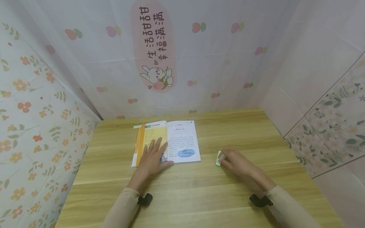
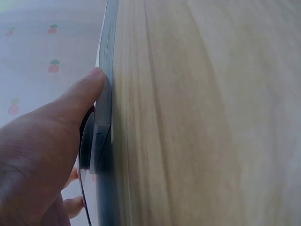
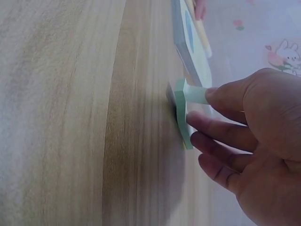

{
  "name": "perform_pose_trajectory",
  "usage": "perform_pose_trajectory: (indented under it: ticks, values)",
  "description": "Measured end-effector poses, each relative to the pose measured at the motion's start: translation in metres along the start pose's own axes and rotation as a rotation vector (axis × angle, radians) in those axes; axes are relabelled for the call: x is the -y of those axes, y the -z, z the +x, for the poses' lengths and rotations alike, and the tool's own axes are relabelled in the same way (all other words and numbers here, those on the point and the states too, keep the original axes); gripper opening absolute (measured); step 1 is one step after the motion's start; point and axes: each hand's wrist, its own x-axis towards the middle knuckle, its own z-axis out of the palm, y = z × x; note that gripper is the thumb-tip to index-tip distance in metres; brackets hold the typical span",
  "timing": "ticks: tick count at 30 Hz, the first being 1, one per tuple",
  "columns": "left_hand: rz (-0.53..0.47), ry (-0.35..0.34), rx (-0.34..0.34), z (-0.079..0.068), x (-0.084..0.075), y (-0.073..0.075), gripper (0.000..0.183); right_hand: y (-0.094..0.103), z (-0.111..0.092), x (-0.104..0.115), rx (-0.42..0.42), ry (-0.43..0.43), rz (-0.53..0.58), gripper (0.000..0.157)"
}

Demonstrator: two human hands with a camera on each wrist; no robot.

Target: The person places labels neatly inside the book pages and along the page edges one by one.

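Note:
An open book lies on the wooden table, a yellow page on its left and a white printed page with a blue picture on its right. My left hand rests over the yellow page with fingers spread; in the left wrist view its thumb lies along the book's edge. To the right of the book is a small pale green sticky note pad. My right hand is at this pad, and its thumb and fingers pinch a curled-up top sheet, partly hidden behind the thumb.
A pale green tab sticks out at the book's upper left corner. Behind the table hangs a white curtain with fruit prints and a rabbit drawing. Flowered cloth borders the left side, another patterned sheet the right.

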Motion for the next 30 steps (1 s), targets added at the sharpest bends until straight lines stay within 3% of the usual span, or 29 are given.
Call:
perform_pose_trajectory:
  ticks: [6, 18, 30]
  values:
    - [-0.003, 0.000, -0.002, 0.000, 0.000, 0.000, 0.100, 0.004, 0.000, 0.001, 0.008, 0.005, 0.005, 0.004]
    - [0.009, 0.001, 0.000, 0.000, -0.001, 0.000, 0.100, 0.015, -0.001, 0.002, 0.111, -0.082, 0.048, 0.009]
    - [0.006, 0.001, 0.008, 0.000, 0.000, 0.000, 0.101, 0.017, 0.000, 0.001, 0.114, -0.089, 0.073, 0.009]
